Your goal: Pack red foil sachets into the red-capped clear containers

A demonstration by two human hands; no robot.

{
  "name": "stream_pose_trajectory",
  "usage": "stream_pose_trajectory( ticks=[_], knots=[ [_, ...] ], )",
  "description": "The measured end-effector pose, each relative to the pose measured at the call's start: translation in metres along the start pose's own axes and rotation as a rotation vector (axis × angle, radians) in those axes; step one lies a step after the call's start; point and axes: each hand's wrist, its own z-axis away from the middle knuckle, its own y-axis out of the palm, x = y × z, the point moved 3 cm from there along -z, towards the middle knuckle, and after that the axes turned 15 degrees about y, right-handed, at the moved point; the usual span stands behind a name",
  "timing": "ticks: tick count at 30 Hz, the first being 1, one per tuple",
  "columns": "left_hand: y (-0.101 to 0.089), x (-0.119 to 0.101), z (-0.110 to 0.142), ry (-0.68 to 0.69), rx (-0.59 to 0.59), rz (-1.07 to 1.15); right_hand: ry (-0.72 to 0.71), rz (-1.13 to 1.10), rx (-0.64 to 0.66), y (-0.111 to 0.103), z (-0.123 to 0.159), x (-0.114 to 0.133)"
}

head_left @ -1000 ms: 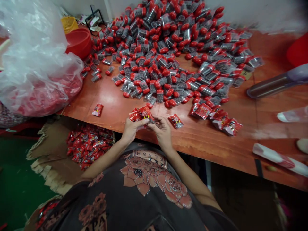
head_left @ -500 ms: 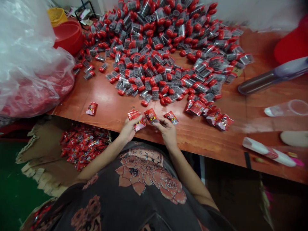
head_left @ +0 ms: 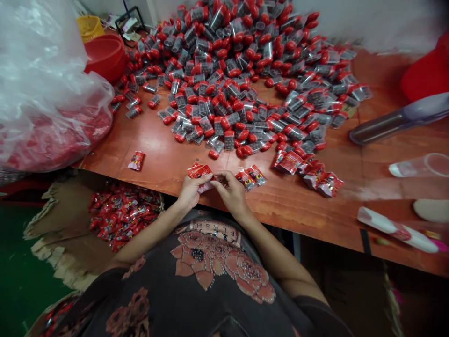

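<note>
My left hand (head_left: 190, 191) and my right hand (head_left: 229, 192) meet at the near edge of the orange-red table (head_left: 161, 154). Both pinch a small bunch of red printed packets (head_left: 199, 172) between them. Two loose red packets (head_left: 250, 176) lie on the table just right of my right hand. Beyond my hands spreads a big heap of small clear tubes with red caps (head_left: 242, 70).
A row of red packets (head_left: 308, 171) lies to the right, a single one (head_left: 136, 160) to the left. A cardboard box of packets (head_left: 122, 215) sits below the table edge. A clear plastic bag (head_left: 45, 89), red basins (head_left: 105, 56) and tube-like items (head_left: 396, 121) ring the table.
My right hand set a packet down beside the loose one on its right and came back to the bunch in my left hand. The camera view shifted slightly.
</note>
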Motion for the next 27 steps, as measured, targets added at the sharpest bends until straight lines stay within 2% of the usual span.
stream_pose_trajectory(
  ticks=[4,9,12,15,17,20,22,25,27],
  knots=[
    [-0.010,-0.010,-0.006,0.063,-0.021,0.029,-0.060,0.098,0.046,0.013,-0.019,0.005],
    [-0.019,-0.017,-0.015,0.113,-0.070,0.068,-0.210,0.373,0.077,0.018,-0.034,0.012],
    [-0.023,-0.022,-0.023,0.120,-0.142,0.116,-0.270,0.583,0.051,0.012,-0.054,0.014],
    [-0.028,-0.027,-0.028,0.081,-0.177,0.158,-0.329,0.795,-0.045,0.000,-0.081,0.012],
    [-0.030,-0.029,-0.030,0.029,-0.180,0.181,-0.402,0.875,-0.008,-0.002,-0.094,0.007],
    [-0.032,-0.031,-0.030,-0.044,-0.197,0.237,-0.484,0.865,0.072,0.002,-0.099,-0.002],
    [-0.032,-0.032,-0.030,-0.076,-0.205,0.276,-0.495,0.806,0.092,0.007,-0.090,-0.005],
    [-0.031,-0.032,-0.030,-0.095,-0.219,0.313,-0.433,0.660,0.073,0.011,-0.064,0.002],
    [-0.028,-0.031,-0.030,-0.099,-0.238,0.317,-0.336,0.466,0.038,0.010,-0.042,0.011]
  ],
)
